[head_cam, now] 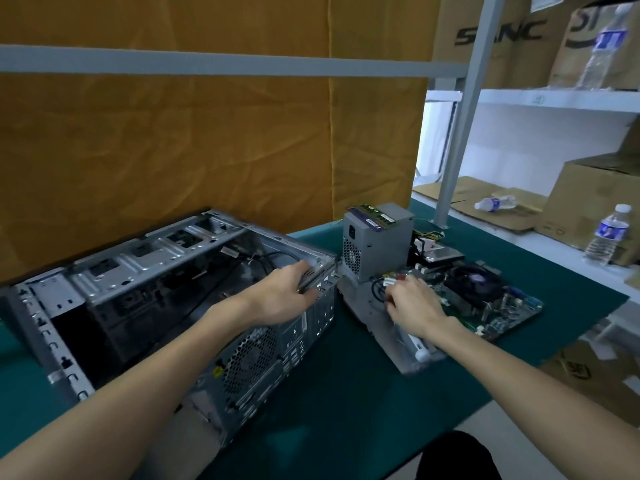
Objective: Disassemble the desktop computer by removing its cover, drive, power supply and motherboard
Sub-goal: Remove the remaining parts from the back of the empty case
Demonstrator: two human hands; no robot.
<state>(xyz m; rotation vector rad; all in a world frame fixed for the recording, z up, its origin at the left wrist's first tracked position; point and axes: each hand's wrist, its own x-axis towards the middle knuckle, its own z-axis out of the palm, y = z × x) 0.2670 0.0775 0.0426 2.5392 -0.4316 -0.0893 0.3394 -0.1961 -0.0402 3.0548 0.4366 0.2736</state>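
Note:
The grey computer case [145, 292] lies on its side on the green mat, open and mostly hollow inside. My left hand [284, 296] grips the top rear corner of the case. To the right stands the power supply [375, 240] with a memory stick [372, 216] on top. The motherboard [485, 299] with its black cooler fan lies flat beside it, partly on a grey metal panel [391, 327]. My right hand [415, 306] rests on the motherboard's left edge, its fingers curled over a bundle of red and white cables [389, 282]. A drive [438, 252] lies behind the board.
A green mat [346, 393] covers the table. An orange cloth [207, 133] hangs behind the case. White shelves on the right carry cardboard boxes [595, 202] and water bottles [609, 233]. A grey rack post [460, 133] stands behind the power supply.

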